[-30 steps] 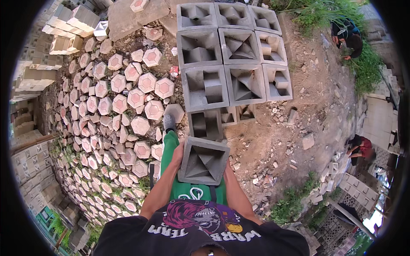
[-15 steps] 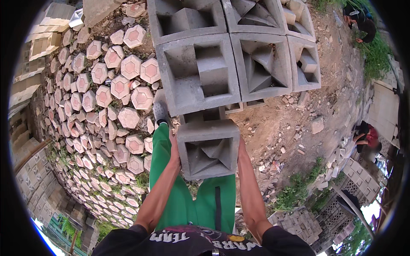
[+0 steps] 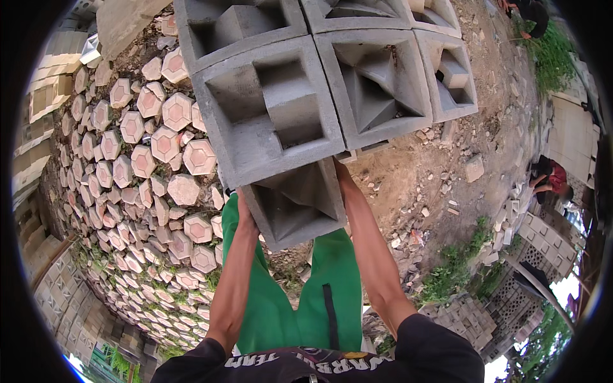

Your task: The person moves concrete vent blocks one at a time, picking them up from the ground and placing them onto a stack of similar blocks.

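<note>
Between my two hands is a square grey concrete breeze block (image 3: 295, 207) with slanted faces inside its frame. My left hand (image 3: 246, 217) grips its left side, the fingers partly hidden behind it. On the opposite side my right hand (image 3: 343, 179) is closed on the block near its upper corner, most of the fingers out of sight. The block's far edge sits below the overhang of a stacked breeze block (image 3: 211, 150), which covers part of it. Beside that one in the stack is another breeze block (image 3: 383, 83) with a pyramid-like pattern.
Hexagonal pavers (image 3: 165, 144) with pinkish centres cover the ground on the left. Broken rubble (image 3: 474, 168) lies on bare soil at right. One person (image 3: 553, 180) in red crouches at far right; another person (image 3: 533, 18) is at the top right. More blocks (image 3: 453, 322) are stacked lower right.
The held block has moved forward and lower, partly beneath the stack's near edge, and tilted slightly. Both hands have travelled with it. The view has shifted a little.
</note>
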`<state>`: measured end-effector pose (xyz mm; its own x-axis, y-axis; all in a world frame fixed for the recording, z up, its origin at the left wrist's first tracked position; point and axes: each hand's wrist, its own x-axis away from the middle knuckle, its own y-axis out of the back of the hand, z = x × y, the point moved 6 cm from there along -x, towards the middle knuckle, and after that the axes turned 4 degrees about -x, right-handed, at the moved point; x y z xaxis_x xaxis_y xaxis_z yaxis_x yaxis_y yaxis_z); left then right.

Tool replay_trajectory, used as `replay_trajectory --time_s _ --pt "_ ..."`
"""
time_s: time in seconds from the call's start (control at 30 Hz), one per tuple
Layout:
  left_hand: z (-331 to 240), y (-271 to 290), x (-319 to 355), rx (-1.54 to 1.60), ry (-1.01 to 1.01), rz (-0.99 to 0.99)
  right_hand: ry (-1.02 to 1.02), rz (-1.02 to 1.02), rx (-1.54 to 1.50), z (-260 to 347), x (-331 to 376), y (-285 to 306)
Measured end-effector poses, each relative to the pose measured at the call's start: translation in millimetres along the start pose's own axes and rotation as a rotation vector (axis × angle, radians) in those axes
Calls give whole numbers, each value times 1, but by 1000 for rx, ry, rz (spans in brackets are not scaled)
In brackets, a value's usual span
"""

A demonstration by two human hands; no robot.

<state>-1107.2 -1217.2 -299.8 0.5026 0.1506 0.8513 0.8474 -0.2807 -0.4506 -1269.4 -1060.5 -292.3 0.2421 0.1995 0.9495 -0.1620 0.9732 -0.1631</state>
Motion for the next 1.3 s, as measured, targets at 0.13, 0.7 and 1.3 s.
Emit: replay_trajectory --time_s 0.13,0.7,1.3 --pt "-9 -10 4 -50 -7 -155 -21 14 53 8 -6 0" --pt "1 -37 45 -120 121 418 188 -191 340 -16 110 29" --pt "-18 -69 169 -1435 373 394 393 -234 427 -232 216 -83"
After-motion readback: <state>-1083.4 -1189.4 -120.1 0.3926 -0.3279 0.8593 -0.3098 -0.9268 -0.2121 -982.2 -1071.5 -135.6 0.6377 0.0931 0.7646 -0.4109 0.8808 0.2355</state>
